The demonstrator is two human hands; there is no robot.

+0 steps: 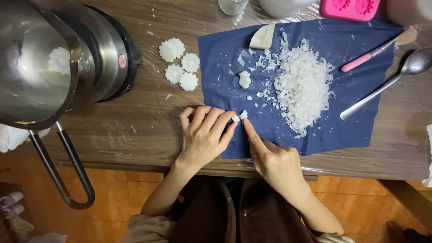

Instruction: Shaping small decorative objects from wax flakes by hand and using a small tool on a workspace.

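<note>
A wooden table (135,130) under clear film carries a dark blue cloth (360,121), and at the cloth's near left edge the left hand (203,137) and right hand (274,162) meet on small white wax bits (240,117). The left hand's fingertips curl closed around one bit, while the right hand's extended forefinger presses the neighbouring one. The bits look light, stiff and crumbly, probably slick, best pinched by their sides; they are blocky, showing no clear long axis or heading.
</note>
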